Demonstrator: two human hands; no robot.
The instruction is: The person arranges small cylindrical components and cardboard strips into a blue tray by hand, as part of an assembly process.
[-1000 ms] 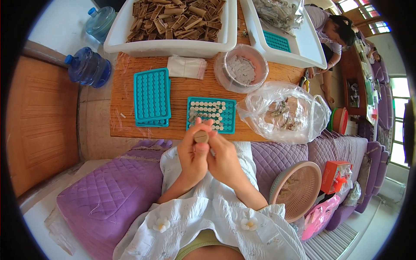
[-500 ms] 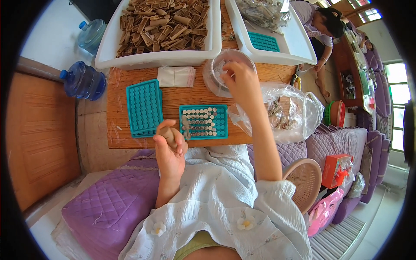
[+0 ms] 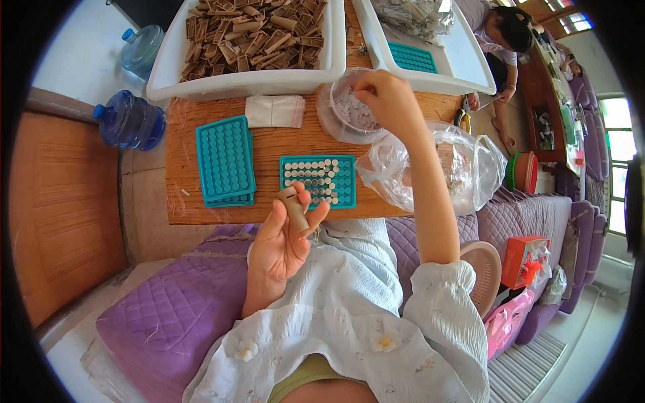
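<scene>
Between the thumb and fingers of my left hand (image 3: 277, 254) is a small tan cylinder (image 3: 293, 209) with a dark slot near its top, held tilted in front of the table's near edge. My right hand (image 3: 391, 101) is over a clear round tub (image 3: 328, 122) of small grey-white pieces (image 3: 355, 111). Its fingers are curled together, and whatever they pinch cannot be made out. Just beyond my left hand lies a teal tray (image 3: 345, 183) whose round hollows are partly filled with white and silvery discs (image 3: 312, 165).
Stacked teal trays (image 3: 225, 161) and white packets (image 3: 274, 111) lie left of the tub. A white bin (image 3: 242, 86) heaped with tan parts and another white bin (image 3: 463, 77) stand behind. Right are a clear plastic bag (image 3: 463, 168) and pliers (image 3: 463, 119). Another person (image 3: 497, 40) sits far right.
My left hand has turned and moved slightly right, bringing the slotted end of the tan cylinder into view. My right hand has risen toward the tub's far right rim, uncovering the grey pieces.
</scene>
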